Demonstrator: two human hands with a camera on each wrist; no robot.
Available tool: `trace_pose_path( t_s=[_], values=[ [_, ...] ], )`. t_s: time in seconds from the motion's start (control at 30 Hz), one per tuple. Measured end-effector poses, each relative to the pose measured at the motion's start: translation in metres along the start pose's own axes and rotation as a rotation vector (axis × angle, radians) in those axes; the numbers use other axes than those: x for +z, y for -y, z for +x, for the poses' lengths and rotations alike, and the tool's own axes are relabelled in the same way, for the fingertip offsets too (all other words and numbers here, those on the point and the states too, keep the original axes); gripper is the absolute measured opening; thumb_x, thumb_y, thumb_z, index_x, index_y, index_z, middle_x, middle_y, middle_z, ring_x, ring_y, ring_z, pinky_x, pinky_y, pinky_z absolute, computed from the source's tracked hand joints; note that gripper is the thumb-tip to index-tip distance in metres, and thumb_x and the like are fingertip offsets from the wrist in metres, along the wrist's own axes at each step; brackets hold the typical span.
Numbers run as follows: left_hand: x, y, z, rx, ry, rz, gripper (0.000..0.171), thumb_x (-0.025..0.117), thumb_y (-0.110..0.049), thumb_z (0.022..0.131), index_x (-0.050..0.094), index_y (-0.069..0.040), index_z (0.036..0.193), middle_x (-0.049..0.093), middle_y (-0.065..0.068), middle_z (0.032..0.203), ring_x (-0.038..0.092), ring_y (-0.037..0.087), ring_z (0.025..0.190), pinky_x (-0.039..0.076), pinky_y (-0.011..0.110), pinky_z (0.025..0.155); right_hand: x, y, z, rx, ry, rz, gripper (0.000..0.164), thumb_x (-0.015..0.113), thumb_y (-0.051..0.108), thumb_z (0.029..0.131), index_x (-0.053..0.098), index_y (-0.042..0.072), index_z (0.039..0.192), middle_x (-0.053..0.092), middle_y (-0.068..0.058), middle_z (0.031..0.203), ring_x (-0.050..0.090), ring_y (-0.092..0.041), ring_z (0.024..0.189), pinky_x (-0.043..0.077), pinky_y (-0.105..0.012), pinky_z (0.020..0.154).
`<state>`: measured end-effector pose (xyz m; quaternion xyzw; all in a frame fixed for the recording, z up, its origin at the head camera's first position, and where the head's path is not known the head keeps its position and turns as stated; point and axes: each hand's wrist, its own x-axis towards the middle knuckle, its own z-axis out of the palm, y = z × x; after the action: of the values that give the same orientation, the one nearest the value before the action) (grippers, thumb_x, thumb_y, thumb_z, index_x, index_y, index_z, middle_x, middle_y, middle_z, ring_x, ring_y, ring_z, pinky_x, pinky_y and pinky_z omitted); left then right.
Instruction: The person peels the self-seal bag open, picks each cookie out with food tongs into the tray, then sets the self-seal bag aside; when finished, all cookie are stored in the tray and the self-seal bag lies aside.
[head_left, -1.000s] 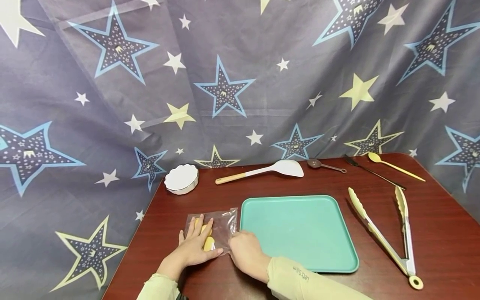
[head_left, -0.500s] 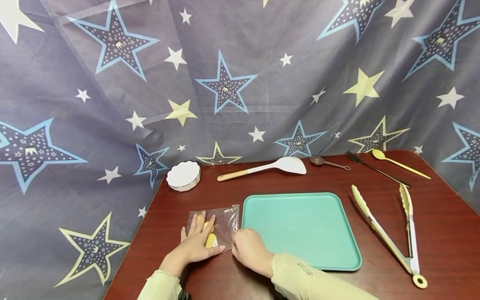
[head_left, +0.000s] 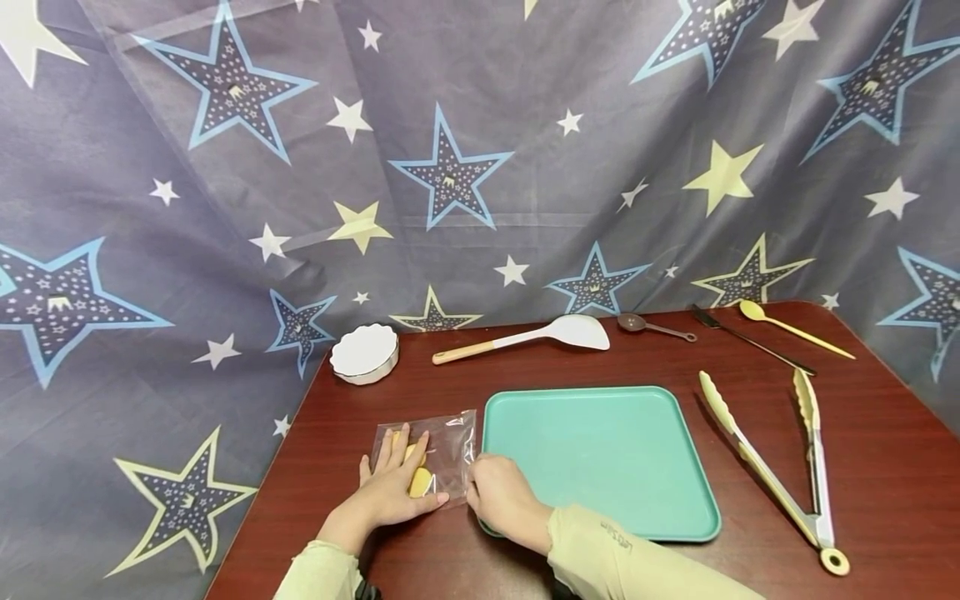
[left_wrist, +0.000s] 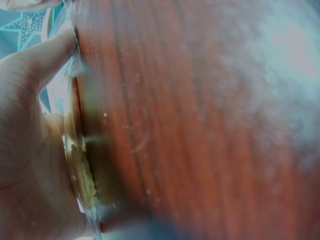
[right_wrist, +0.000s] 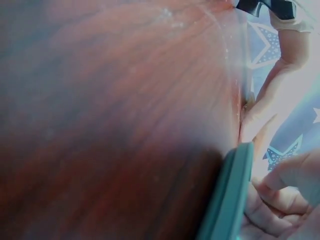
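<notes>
A clear plastic bag lies on the table left of the tray, with several rounded yellow pieces inside; what they are is unclear. My left hand rests on the bag with fingers spread, partly covering the pieces. At the bag's right edge, my right hand has curled fingers and seems to pinch the plastic, though the pinch itself is hidden in the head view. In the right wrist view the thumb and fingers of that hand lie beside the tray's rim. The left wrist view shows a yellow piece under the palm.
A turquoise tray lies right of the bag. Open tongs stand farther right. Along the back are white fluted dishes, a white spatula, a brown measuring spoon, a dark thin utensil and a yellow spoon.
My right hand has shifted slightly to the right along the bag's edge, toward the tray. The left hand stays on the bag; the head view has moved a little.
</notes>
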<state>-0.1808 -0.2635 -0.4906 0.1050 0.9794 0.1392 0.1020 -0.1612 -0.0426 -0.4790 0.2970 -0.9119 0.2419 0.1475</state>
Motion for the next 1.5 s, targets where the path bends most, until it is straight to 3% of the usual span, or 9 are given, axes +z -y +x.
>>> trace_pose_path(
  t_s=[0.1, 0.3, 0.37, 0.53, 0.7, 0.87, 1.03, 1.3, 1.5],
  values=[
    [0.003, 0.004, 0.002, -0.002, -0.007, 0.006, 0.106, 0.061, -0.078, 0.073, 0.023, -0.022, 0.156, 0.005, 0.014, 0.162, -0.004, 0.039, 0.147, 0.003, 0.074, 0.103, -0.001, 0.002, 0.001, -0.002, 0.016, -0.021, 0.024, 0.071, 0.011, 0.079, 0.056, 0.014, 0.06, 0.054, 0.003, 0.064, 0.059, -0.018, 0.062, 0.048, -0.03, 0.058],
    [0.005, 0.007, 0.004, -0.003, -0.005, 0.005, 0.107, 0.061, -0.078, 0.073, 0.024, -0.022, 0.156, 0.005, 0.013, 0.163, -0.004, 0.038, 0.147, 0.003, 0.074, 0.103, 0.0, 0.009, 0.0, -0.065, 0.12, -0.165, 0.03, 0.076, 0.042, 0.081, 0.067, 0.014, 0.076, 0.059, 0.003, 0.072, 0.061, -0.014, 0.067, 0.051, -0.029, 0.059],
    [0.005, 0.007, 0.003, -0.002, -0.003, -0.009, 0.107, 0.061, -0.078, 0.072, 0.024, -0.022, 0.156, 0.004, 0.013, 0.162, -0.005, 0.038, 0.147, 0.002, 0.075, 0.103, 0.002, 0.011, 0.0, -0.074, 0.142, -0.205, 0.031, 0.076, 0.043, 0.081, 0.069, 0.013, 0.08, 0.061, 0.003, 0.076, 0.062, -0.014, 0.067, 0.051, -0.028, 0.059],
    [0.007, 0.008, 0.003, 0.001, -0.006, -0.004, 0.108, 0.06, -0.079, 0.072, 0.025, -0.02, 0.155, 0.004, 0.014, 0.162, -0.006, 0.039, 0.146, 0.002, 0.075, 0.102, 0.008, 0.012, 0.002, -0.07, 0.119, -0.23, 0.016, 0.075, 0.026, 0.082, 0.068, 0.015, 0.073, 0.061, 0.003, 0.072, 0.061, -0.013, 0.064, 0.049, -0.027, 0.055],
    [0.008, 0.007, 0.002, 0.017, -0.01, -0.006, 0.108, 0.057, -0.08, 0.073, 0.024, -0.019, 0.156, 0.004, 0.016, 0.162, -0.004, 0.04, 0.146, 0.002, 0.077, 0.101, 0.007, 0.008, 0.002, -0.053, 0.074, -0.169, 0.021, 0.077, 0.016, 0.074, 0.06, 0.019, 0.061, 0.055, 0.007, 0.061, 0.058, -0.011, 0.059, 0.046, -0.026, 0.054],
    [0.005, 0.003, 0.0, 0.054, -0.034, -0.043, 0.105, 0.059, -0.077, 0.075, 0.026, -0.016, 0.155, 0.008, 0.02, 0.161, -0.002, 0.045, 0.145, 0.0, 0.08, 0.097, 0.005, 0.005, 0.002, -0.01, 0.05, -0.105, 0.027, 0.082, 0.018, 0.069, 0.059, 0.02, 0.057, 0.055, 0.008, 0.058, 0.057, -0.013, 0.057, 0.047, -0.027, 0.056],
    [-0.002, -0.002, -0.002, 0.004, 0.003, -0.024, 0.107, 0.058, -0.079, 0.074, 0.024, -0.019, 0.156, 0.006, 0.016, 0.162, -0.004, 0.04, 0.146, 0.001, 0.075, 0.103, 0.001, 0.006, 0.002, -0.023, 0.048, -0.13, 0.027, 0.076, 0.012, 0.074, 0.056, 0.017, 0.056, 0.056, 0.002, 0.057, 0.058, -0.017, 0.057, 0.047, -0.031, 0.054],
    [-0.005, -0.005, -0.003, -0.008, 0.018, -0.024, 0.105, 0.062, -0.074, 0.076, 0.027, -0.015, 0.155, 0.007, 0.018, 0.161, -0.002, 0.042, 0.146, 0.002, 0.075, 0.103, -0.001, 0.009, 0.0, -0.034, 0.041, -0.168, 0.023, 0.071, 0.007, 0.072, 0.054, 0.015, 0.059, 0.055, 0.002, 0.061, 0.059, -0.017, 0.06, 0.049, -0.03, 0.056],
    [-0.008, -0.01, -0.002, -0.018, 0.021, -0.01, 0.102, 0.062, -0.073, 0.077, 0.028, -0.017, 0.155, 0.008, 0.018, 0.161, 0.0, 0.044, 0.146, 0.004, 0.076, 0.102, -0.001, 0.004, -0.001, 0.002, 0.017, -0.059, 0.024, 0.068, 0.003, 0.074, 0.052, 0.012, 0.058, 0.053, 0.0, 0.062, 0.058, -0.02, 0.059, 0.048, -0.031, 0.055]
  ],
)
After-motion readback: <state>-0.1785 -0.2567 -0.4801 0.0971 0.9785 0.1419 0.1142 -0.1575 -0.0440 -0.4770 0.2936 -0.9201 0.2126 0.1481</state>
